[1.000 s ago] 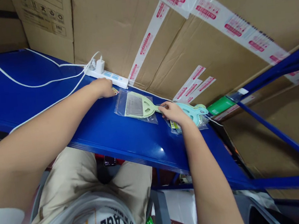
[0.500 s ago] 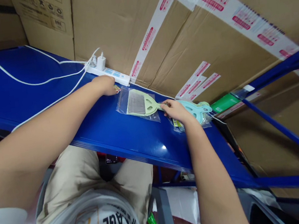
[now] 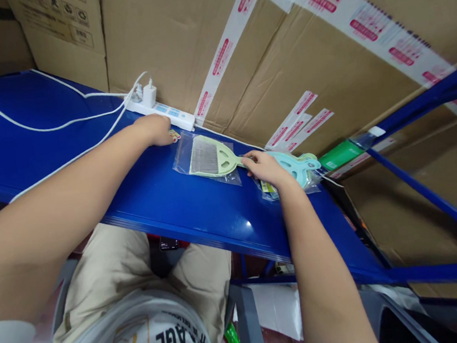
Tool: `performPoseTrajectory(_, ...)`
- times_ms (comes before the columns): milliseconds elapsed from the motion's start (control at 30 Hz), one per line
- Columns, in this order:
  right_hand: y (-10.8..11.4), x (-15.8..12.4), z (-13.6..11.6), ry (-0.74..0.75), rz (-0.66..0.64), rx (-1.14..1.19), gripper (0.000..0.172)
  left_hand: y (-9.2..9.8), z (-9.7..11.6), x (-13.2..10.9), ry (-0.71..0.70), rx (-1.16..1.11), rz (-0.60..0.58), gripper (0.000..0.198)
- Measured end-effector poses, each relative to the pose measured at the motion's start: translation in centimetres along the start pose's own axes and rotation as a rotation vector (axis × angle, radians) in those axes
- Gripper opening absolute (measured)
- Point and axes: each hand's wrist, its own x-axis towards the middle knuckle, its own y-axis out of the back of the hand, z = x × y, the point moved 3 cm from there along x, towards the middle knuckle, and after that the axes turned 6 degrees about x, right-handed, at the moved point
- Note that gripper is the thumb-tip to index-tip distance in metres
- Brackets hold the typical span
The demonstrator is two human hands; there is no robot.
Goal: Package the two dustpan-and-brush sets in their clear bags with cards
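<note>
A pale green hand brush [image 3: 206,156] with grey bristles lies on a clear plastic bag [image 3: 181,154] on the blue tabletop. My right hand [image 3: 264,166] is closed round the brush's handle. Just in front of the power strip, my left hand [image 3: 156,129] is closed, its fingers mostly hidden from view. From its fingertips pokes a small red and yellow printed card [image 3: 174,135], too small to read. Beside and partly behind my right hand, a light blue dustpan-like piece [image 3: 300,167] rests in clear wrapping.
A white power strip [image 3: 179,117] with plugs and white cables [image 3: 70,123] lies along the back of the blue table [image 3: 184,215]. Taped cardboard boxes [image 3: 146,32] stand behind it. A green packet [image 3: 342,154] lies at the right, near a blue metal frame [image 3: 423,182].
The whole view has shifted slightly, moving everything a little to the left. Both hands keep their places beside the brush and the power strip.
</note>
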Motion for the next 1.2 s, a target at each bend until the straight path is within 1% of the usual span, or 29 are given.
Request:
performPoseTrajectory(133, 0.04, -0.11, -0.12, -0.019, -0.009, -0.034, 0.02, 0.17, 0.27, -0.2, -0.016, 0.138, -0.044, 0.064)
performPoseTrajectory(233, 0.03, -0.06, -0.11, -0.017, -0.002, -0.05, 0.023, 0.1, 0.26, -0.09, -0.012, 0.173, -0.036, 0.069)
performPoseTrajectory(367, -0.02, 0.2, 0.15, -0.014, -0.009, -0.062, 0.024, -0.11, 0.24, 0.07, -0.001, 0.179, -0.032, 0.075)
performPoseTrajectory(567, 0.03, 0.4, 0.37, 0.003, -0.022, -0.056, 0.023, -0.09, 0.31, -0.03, 0.001, 0.166, -0.042, 0.071)
performPoseTrajectory(833, 0.03, 0.24, 0.32, 0.004, -0.025, -0.054, 0.022, -0.31, 0.06, 0.46, -0.015, 0.153, -0.022, 0.073)
performPoseTrajectory(1200, 0.06, -0.01, 0.06, 0.008, -0.022, -0.06, 0.022, -0.26, 0.14, 0.34, -0.029, 0.19, -0.023, 0.072)
